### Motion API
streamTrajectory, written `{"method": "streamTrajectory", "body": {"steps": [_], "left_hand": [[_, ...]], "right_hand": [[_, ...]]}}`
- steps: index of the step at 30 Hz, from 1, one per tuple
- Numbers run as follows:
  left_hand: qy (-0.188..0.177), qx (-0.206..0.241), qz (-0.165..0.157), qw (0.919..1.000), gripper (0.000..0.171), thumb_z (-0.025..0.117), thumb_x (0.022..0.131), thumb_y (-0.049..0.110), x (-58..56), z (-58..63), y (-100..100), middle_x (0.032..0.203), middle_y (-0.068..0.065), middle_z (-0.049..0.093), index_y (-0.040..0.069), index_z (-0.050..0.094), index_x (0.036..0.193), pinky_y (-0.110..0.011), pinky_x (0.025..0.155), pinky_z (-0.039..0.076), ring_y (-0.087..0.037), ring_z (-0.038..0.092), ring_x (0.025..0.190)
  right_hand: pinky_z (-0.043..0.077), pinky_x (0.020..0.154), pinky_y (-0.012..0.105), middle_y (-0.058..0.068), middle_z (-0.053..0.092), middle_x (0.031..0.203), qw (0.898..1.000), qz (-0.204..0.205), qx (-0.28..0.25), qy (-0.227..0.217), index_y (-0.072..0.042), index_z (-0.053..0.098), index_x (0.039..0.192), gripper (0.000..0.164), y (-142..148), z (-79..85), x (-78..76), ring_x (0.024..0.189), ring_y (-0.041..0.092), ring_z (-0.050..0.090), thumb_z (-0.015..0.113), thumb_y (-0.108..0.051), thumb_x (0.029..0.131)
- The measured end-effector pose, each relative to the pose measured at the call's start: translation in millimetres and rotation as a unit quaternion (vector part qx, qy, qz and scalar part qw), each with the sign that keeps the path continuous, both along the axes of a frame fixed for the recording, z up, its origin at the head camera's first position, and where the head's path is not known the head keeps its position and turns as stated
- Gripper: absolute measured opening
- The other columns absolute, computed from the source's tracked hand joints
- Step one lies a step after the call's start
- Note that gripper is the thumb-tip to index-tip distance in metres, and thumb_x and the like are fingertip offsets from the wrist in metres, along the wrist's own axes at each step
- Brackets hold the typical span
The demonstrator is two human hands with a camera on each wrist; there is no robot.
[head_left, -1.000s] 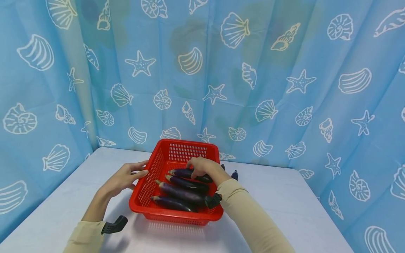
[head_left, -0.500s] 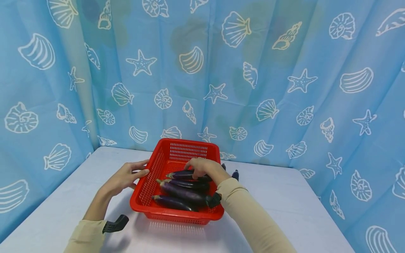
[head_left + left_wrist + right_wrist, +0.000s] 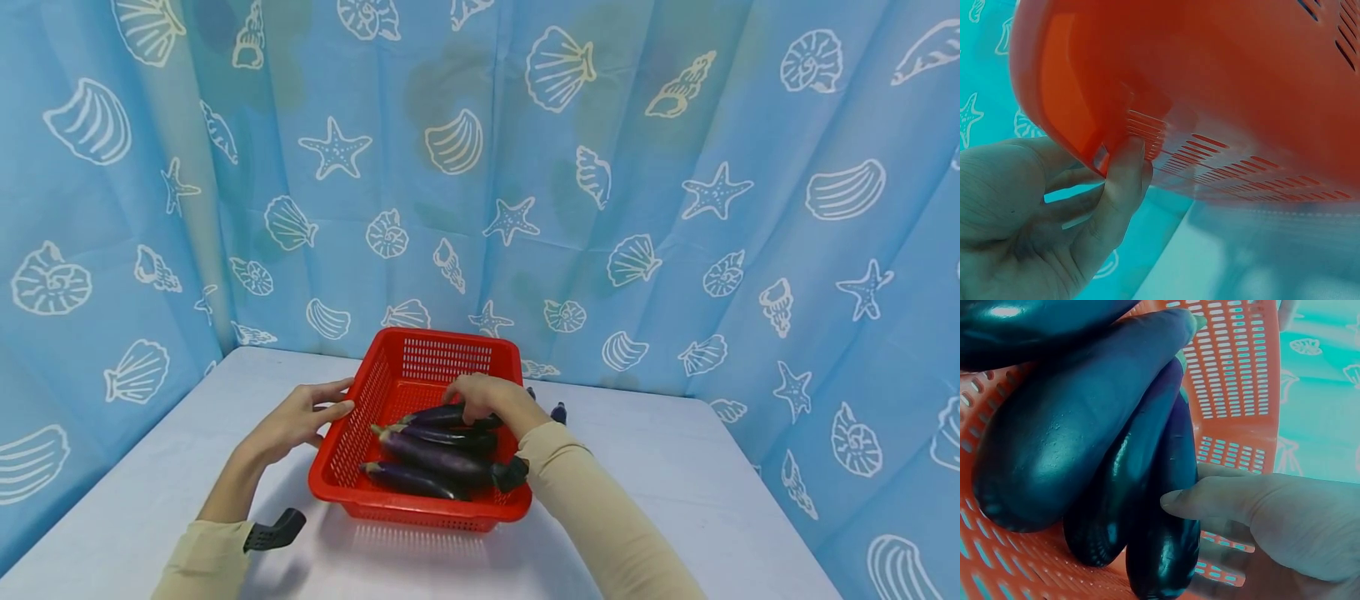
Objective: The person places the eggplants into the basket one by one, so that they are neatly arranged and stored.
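In the head view, a red plastic basket (image 3: 420, 504) with slotted walls holds several dark purple eggplants. My left hand (image 3: 296, 421) grips the basket's left rim; the left wrist view has its thumb (image 3: 1124, 181) against the outer wall. Reaching over the right wall, my right hand (image 3: 483, 396) holds the farthest eggplant (image 3: 431, 417). In the right wrist view, my right thumb (image 3: 1204, 499) lies on that eggplant, its fingers being partly hidden behind. Beside it lie another slim eggplant (image 3: 450, 437), a thicker eggplant (image 3: 427, 454) and the nearest eggplant (image 3: 412, 481).
The basket stands on a white-covered table (image 3: 675, 492). Past its right side, the ends of two eggplants (image 3: 558, 413) show; the right arm hides the rest. A blue shell-print curtain (image 3: 480, 167) hangs behind the table. Black wrist mounts (image 3: 276, 531) stick out from the sleeves.
The held eggplant has shifted toward me and its stem end has swung nearer the neighbouring eggplants, the right hand moving with it. The left hand stays at the rim.
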State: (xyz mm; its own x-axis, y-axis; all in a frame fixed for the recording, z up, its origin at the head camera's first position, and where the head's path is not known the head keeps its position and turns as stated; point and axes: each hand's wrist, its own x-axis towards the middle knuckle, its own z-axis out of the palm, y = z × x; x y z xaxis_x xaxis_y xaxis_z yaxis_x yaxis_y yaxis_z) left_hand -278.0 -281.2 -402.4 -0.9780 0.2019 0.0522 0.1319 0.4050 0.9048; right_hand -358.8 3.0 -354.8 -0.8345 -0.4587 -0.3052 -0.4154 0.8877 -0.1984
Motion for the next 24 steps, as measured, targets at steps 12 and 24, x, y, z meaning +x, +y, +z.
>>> {"method": "streamTrajectory", "body": {"steps": [12,24], "left_hand": [[-0.001,0.001,-0.001,1.0,0.067,0.062,0.096,0.03,-1.1,-1.6,-1.1,0.14,-0.025,0.054,0.01,0.034,0.153,-0.042,0.067,0.062,-0.035,0.067,0.11],[-0.001,-0.002,0.004,1.0,0.067,0.063,0.096,0.03,1.5,0.4,0.4,0.138,-0.025,0.056,0.008,0.035,0.152,-0.041,0.067,0.062,-0.034,0.067,0.109]], "right_hand": [[0.053,0.097,0.04,0.006,0.066,0.113,1.0,-0.018,0.01,0.004,-0.022,0.065,0.127,0.049,2.4,-3.4,-3.6,0.098,0.021,0.056,0.074,-0.003,0.083],[0.05,0.103,0.044,0.008,0.066,0.118,0.999,-0.023,-0.025,-0.022,-0.021,0.067,0.124,0.048,9.0,-5.6,-3.3,0.103,0.023,0.057,0.07,0.003,0.082]]}}
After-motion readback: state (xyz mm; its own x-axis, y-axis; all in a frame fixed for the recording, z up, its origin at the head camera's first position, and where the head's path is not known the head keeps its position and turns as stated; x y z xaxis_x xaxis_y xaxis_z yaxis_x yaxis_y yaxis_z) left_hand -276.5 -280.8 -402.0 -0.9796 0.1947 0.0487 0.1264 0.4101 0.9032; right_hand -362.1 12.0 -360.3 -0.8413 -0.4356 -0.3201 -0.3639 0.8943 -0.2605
